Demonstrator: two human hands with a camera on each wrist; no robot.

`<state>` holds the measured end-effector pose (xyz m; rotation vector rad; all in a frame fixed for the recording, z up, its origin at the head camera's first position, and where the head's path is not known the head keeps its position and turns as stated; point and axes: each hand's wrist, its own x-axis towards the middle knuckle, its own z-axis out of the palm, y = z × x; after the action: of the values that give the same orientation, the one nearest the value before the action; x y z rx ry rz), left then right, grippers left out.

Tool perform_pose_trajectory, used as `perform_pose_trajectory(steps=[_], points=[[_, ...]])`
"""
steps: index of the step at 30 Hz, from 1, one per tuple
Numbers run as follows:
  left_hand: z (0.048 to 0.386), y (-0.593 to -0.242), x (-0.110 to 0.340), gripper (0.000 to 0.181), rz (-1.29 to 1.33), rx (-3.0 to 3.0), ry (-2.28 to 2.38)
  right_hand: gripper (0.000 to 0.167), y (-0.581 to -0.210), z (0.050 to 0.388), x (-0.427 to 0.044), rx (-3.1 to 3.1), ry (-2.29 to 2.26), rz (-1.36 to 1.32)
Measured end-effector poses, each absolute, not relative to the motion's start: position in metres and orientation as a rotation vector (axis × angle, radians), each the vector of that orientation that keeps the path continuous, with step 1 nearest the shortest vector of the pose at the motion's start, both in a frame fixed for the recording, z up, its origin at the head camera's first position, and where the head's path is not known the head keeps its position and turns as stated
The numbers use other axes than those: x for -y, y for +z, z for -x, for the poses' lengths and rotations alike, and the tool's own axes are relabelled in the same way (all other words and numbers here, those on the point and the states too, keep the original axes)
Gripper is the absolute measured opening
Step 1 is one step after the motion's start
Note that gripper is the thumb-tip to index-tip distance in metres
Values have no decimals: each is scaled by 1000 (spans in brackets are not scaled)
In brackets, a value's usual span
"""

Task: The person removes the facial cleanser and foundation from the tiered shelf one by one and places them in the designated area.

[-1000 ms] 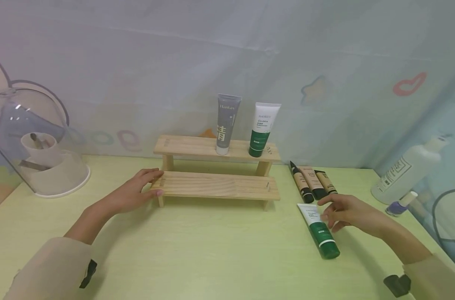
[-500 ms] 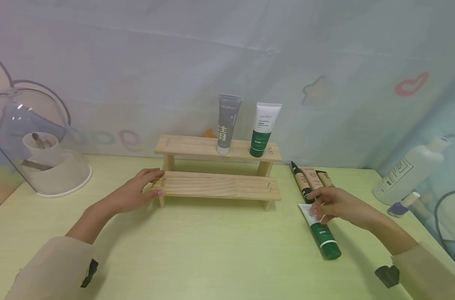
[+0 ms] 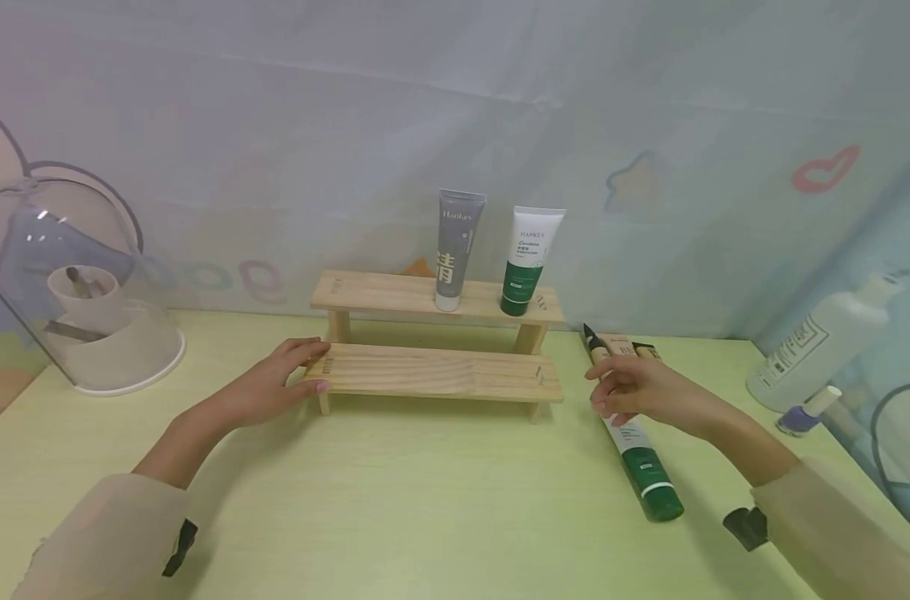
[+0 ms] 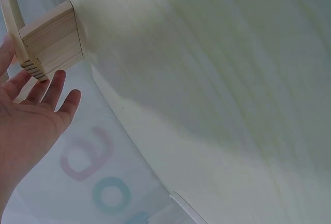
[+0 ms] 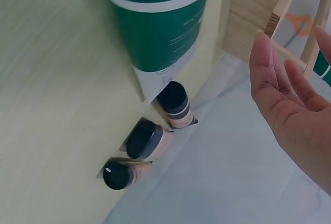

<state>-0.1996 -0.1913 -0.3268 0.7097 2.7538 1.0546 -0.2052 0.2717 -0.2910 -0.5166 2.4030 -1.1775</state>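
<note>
My left hand (image 3: pixel 271 390) (image 4: pixel 31 120) grips the left end of the lower board of a two-tier wooden stand (image 3: pixel 440 372) (image 4: pixel 54 35), thumb at the front. On the upper board, a grey tube (image 3: pixel 457 242) and a white-and-green tube (image 3: pixel 522 283) stand upright on their caps. My right hand (image 3: pixel 650 396) (image 5: pixel 295 100) hovers with loosely bent fingers over the upper end of another white-and-green tube (image 3: pixel 642 467) (image 5: pixel 155 38) lying on the table. Nothing is in that hand. Beyond it lie three black-capped tubes, partly hidden in the head view, including a black one (image 5: pixel 177 101).
At the left stands a clear-domed holder (image 3: pixel 117 350) with brushes. A white pump bottle (image 3: pixel 815 346) and a small purple bottle (image 3: pixel 798 418) are at the right edge. A patterned cloth (image 3: pixel 335 150) hangs behind the table.
My right hand has moved left and away from me, past the lying tube's printed part toward its flat end. My left hand has stayed on the stand.
</note>
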Motion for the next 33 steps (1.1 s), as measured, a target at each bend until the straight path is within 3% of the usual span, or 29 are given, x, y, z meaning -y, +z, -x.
perform_pose_trajectory(steps=[33], points=[[198,-325,191,61,-719,-2736,1063,37,-259,230,-170,-2498,-1370,732]])
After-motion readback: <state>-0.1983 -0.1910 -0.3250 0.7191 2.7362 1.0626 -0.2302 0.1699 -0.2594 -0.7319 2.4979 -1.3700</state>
